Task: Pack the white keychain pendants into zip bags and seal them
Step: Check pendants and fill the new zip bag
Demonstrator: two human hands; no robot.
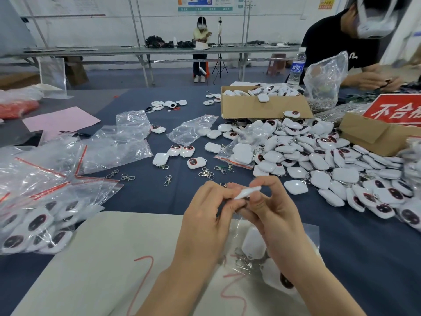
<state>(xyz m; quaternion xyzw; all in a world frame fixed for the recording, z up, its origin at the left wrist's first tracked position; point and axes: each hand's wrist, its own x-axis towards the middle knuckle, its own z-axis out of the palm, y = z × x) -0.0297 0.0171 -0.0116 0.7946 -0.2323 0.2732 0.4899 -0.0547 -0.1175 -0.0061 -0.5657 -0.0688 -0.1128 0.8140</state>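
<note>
pendants (296, 186): white, dark oval ringed red
bags (118, 151): clear, red strip
bench (145, 197): dark blue
box (257, 107): brown

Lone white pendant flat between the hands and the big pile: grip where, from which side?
Likely pinch the pendant by its left and near edges, coming from above-left. It lies flat, domed back up, so the top offers little purchase. Bare cloth shows there, while the pile crowds its right and far sides.

Left hand (205, 212), right hand (272, 215), fingertips together
</note>
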